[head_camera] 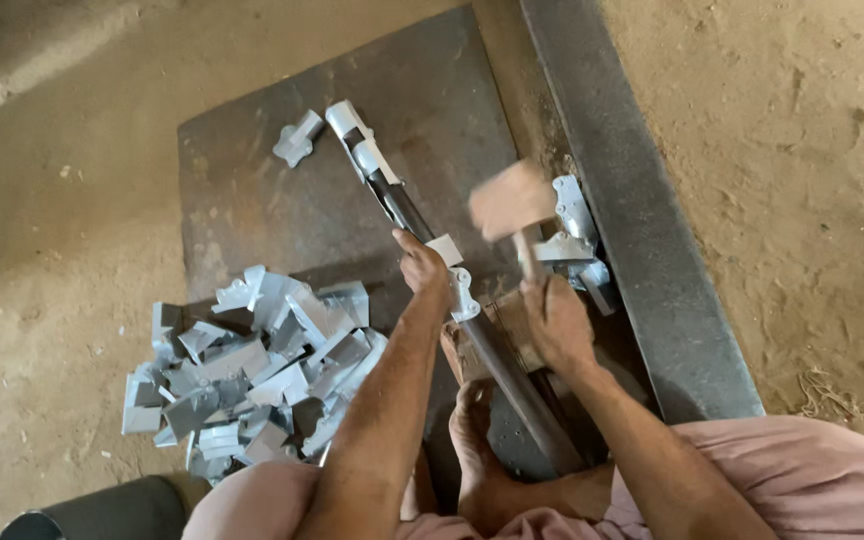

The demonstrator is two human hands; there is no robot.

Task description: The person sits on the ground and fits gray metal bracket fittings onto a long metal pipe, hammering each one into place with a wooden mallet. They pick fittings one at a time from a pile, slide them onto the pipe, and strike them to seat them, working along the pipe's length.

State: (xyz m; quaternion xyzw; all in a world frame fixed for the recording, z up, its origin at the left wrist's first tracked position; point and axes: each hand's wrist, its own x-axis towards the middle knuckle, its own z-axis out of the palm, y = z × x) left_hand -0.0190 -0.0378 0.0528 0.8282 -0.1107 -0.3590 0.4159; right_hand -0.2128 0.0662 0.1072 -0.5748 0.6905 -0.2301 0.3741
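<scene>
- The right hand [555,322] grips a wooden mallet [510,203], blurred.
- The left hand [422,268] pinches a small metal bracket [460,293] on the rod [472,325].
- Many brackets [252,370] lie piled at the steel plate's [282,200] left edge, few finished ones [572,235] at its right edge.

packages: none in view | labels: none | signs: none | screens: none | checked around the dark steel plate [282,190] on the dirt floor; only bare metal pieces and sand lie beside it
</scene>
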